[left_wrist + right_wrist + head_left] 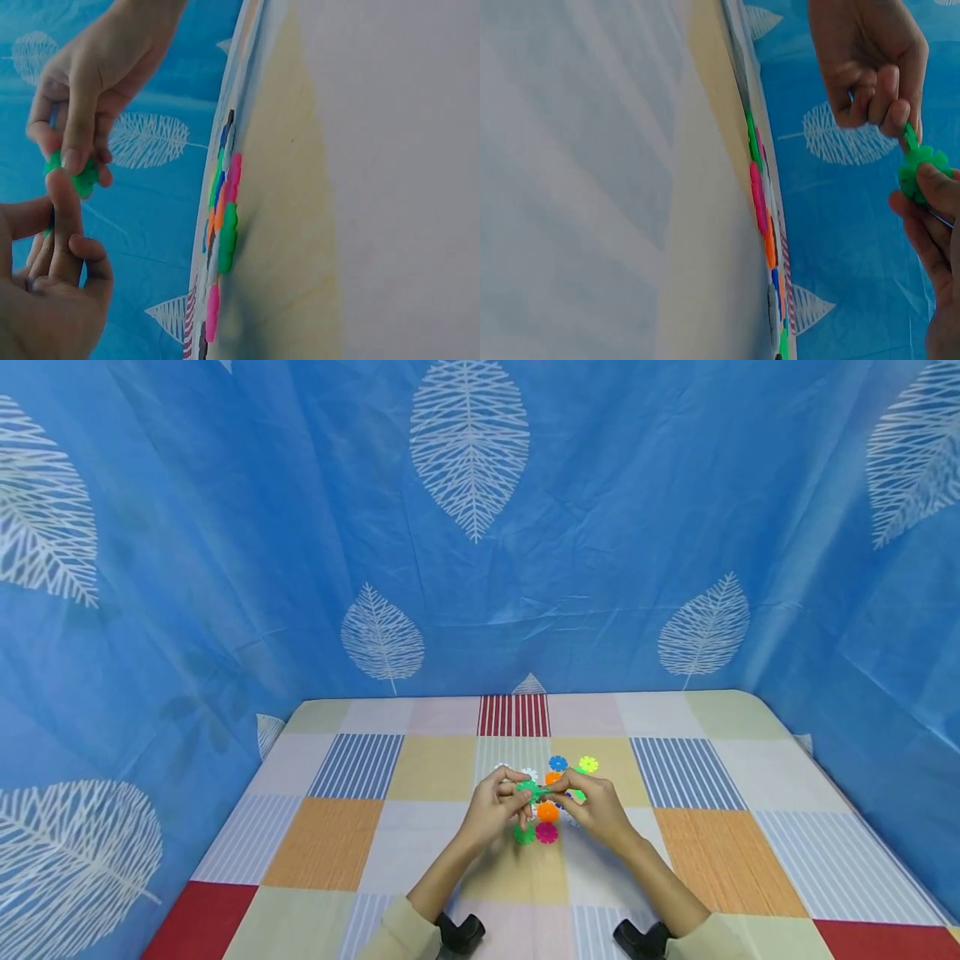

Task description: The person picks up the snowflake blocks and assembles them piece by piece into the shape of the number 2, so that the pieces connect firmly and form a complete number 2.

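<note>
My left hand pinches a green flower-shaped interlocking disc between thumb and fingers, above the table. My right hand pinches a second green disc, standing edge-on in the head view. The two discs meet at their notched rims, set roughly crosswise; how deep they fit is hidden by the fingertips. Below the hands lie loose discs of the same kind: a pink disc, a green disc, an orange disc, a blue disc and a yellow-green disc. My hands partly cover others.
A patchwork-patterned cloth covers the table. Behind it and at both sides hangs a blue curtain with white leaf prints. Black wrist mounts sit near the beige sleeves.
</note>
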The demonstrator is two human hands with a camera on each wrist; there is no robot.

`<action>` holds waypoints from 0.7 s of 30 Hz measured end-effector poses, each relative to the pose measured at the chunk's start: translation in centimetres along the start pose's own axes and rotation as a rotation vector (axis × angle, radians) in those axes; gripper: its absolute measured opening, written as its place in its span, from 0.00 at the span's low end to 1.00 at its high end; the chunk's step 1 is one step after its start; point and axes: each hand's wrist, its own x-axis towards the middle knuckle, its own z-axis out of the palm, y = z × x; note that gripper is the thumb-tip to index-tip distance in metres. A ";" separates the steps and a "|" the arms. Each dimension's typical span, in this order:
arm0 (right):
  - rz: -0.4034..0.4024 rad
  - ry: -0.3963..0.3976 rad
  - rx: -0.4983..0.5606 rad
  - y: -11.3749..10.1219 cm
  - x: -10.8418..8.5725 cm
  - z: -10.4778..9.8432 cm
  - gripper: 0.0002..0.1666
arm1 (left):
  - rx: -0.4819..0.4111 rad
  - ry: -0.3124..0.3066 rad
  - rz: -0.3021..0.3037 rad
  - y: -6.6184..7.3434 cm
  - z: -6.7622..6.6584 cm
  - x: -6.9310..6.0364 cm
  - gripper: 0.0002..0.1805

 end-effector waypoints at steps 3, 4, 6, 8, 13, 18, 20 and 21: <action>-0.056 0.030 -0.037 0.1 0.0 0.4 0.18 | -0.015 0.004 0.011 -0.2 0.0 0.0 0.11; -0.065 0.030 -0.041 0.1 0.0 0.5 0.17 | -0.016 0.004 0.011 -0.2 0.0 0.0 0.11; -0.052 0.031 -0.039 0.2 -0.1 0.5 0.17 | -0.011 -0.001 0.005 -0.3 -0.1 0.0 0.12; -0.008 0.024 -0.032 0.3 -0.2 0.5 0.15 | 0.022 -0.014 0.006 -0.2 -0.2 0.2 0.12; 0.181 -0.065 -0.012 1.2 -0.7 0.4 0.13 | 0.144 -0.018 0.007 -0.3 -0.7 0.4 0.12; 0.365 -0.240 -0.134 1.9 -1.1 -0.5 0.11 | 0.127 -0.011 -0.029 -0.8 -1.2 0.5 0.11; 0.435 -0.315 -0.158 2.2 -1.3 -1.3 0.09 | 0.081 -0.030 -0.036 -1.1 -1.2 0.5 0.12; 0.461 -0.347 -0.160 2.4 -1.4 -1.7 0.09 | 0.060 -0.040 -0.039 -1.2 -1.3 0.5 0.12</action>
